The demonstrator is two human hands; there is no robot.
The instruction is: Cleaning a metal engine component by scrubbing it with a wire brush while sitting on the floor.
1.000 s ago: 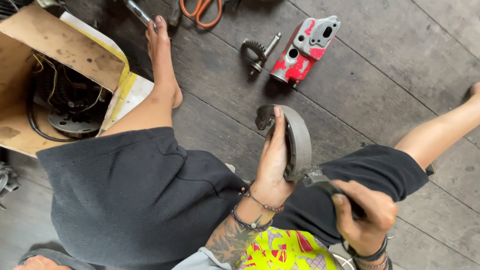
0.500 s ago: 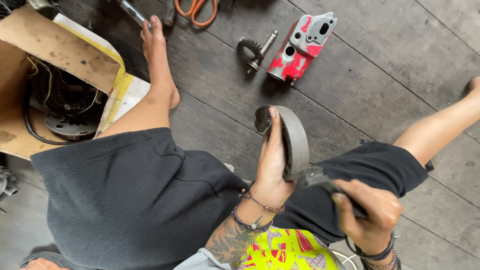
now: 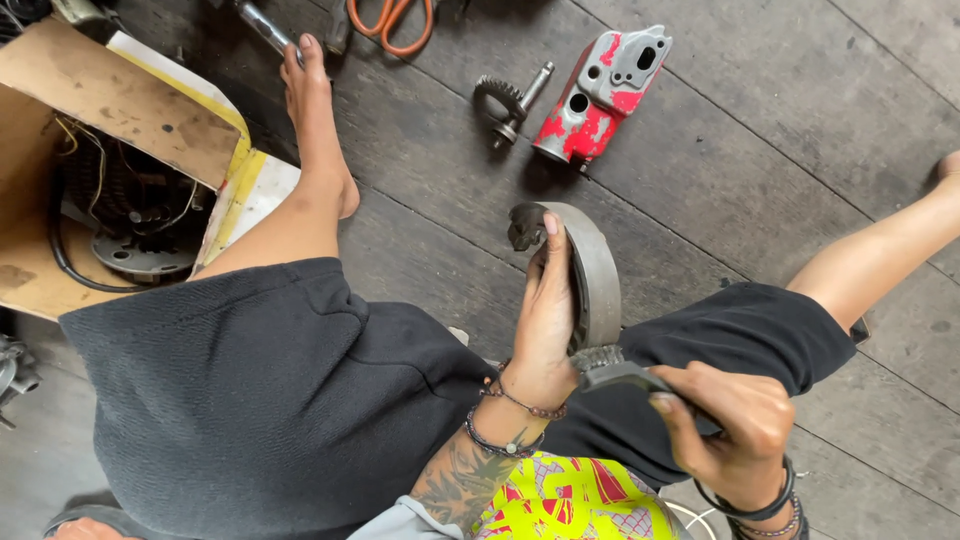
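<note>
Brake shoe [image 3: 596, 275]: dull grey metal, rough lining. Floor planks [image 3: 800, 130]: matt worn wood (dark). Shorts [image 3: 270, 400]: matt cloth.

Left hand [image 3: 545, 310] raised, fingers curled in a grip, right hand [image 3: 725, 420] fisted — wrists braceleted

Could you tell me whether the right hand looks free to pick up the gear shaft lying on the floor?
Probably not yet: the right hand grips a wire brush against the brake shoe, while the gear shaft lies unobstructed beyond it.
</note>
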